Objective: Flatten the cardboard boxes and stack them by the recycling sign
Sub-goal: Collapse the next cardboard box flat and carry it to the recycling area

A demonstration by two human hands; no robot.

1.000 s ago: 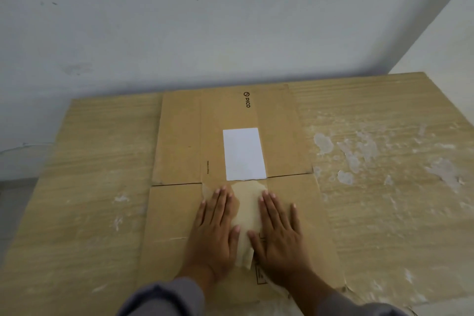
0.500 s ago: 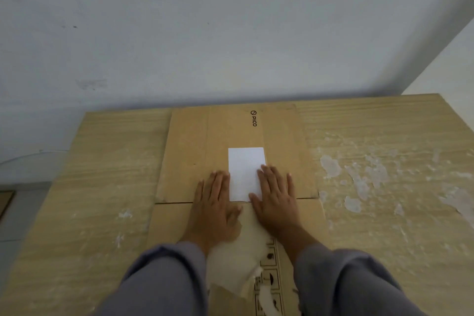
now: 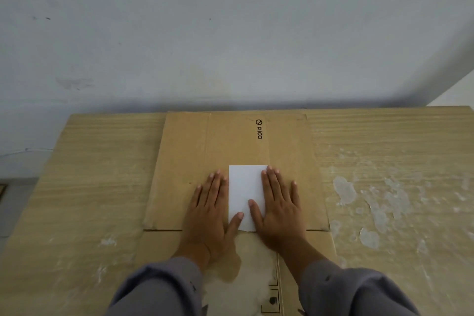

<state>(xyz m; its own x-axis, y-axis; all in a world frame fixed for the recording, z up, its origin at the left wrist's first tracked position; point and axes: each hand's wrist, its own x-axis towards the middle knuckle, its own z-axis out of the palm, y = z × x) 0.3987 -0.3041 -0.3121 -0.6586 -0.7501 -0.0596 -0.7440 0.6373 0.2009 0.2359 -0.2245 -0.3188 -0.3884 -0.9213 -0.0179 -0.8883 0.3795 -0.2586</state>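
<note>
A flattened brown cardboard box point(image 3: 230, 143) lies on the wooden table point(image 3: 97, 187), its far edge near the wall. It carries a white label point(image 3: 245, 187) and a printed logo. My left hand point(image 3: 210, 210) lies flat on the cardboard just left of the label, fingers straight, thumb on the label's lower edge. My right hand point(image 3: 279, 205) presses flat on the label's right side, fingers straight. Torn pale tape point(image 3: 254, 272) runs down the near panel between my grey sleeves.
A grey wall point(image 3: 230, 33) rises directly behind the table. The table's right part has patches of peeled finish point(image 3: 372, 200). Floor shows past the table's left edge point(image 3: 15, 200). No recycling sign is in view.
Both flat hands have slid away from me along the cardboard, from the near panel over the fold line to either side of the white label. The view has tilted up toward the wall.
</note>
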